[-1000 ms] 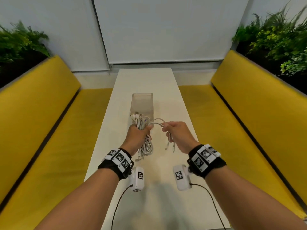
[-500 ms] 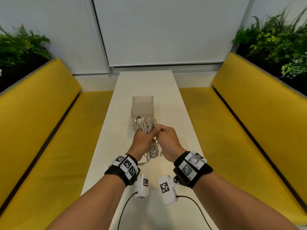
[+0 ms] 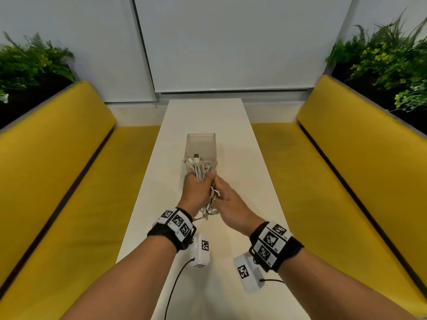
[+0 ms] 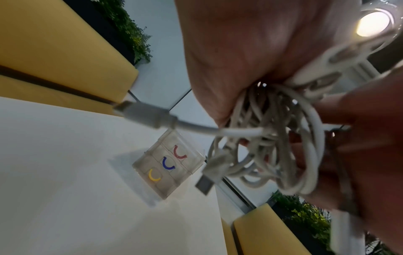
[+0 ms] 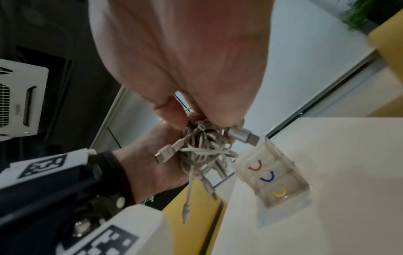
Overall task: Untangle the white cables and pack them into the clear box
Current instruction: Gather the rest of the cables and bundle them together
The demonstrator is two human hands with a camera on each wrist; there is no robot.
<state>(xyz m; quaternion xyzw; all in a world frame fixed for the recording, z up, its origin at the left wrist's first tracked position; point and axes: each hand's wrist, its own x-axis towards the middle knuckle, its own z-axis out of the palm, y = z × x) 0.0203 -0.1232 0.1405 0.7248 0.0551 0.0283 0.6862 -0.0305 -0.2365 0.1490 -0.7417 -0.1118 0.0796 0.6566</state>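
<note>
A tangled bundle of white cables (image 3: 202, 168) is held above the white table (image 3: 233, 139), gripped in the fist of my left hand (image 3: 197, 189). Loops hang below the fist and several plugs stick out above it. My right hand (image 3: 223, 192) is pressed against the left, its thumb and fingers pinching strands of the bundle (image 5: 203, 150) beside a silver plug (image 5: 242, 136). The clear box (image 3: 200, 144) stands just beyond the hands, open on top. It has three compartments (image 4: 167, 165) marked red, blue and yellow, with no cable in them.
Yellow benches (image 3: 69, 181) run along both sides of the narrow table, with green plants (image 3: 388, 61) behind them. A white blind covers the wall at the far end. Black cords trail from the wrist cameras (image 3: 199, 250) over the table's near end.
My right hand, which held a cable loop out to the right, has come back against the left hand at the bundle. Both hands now sit slightly nearer the box.
</note>
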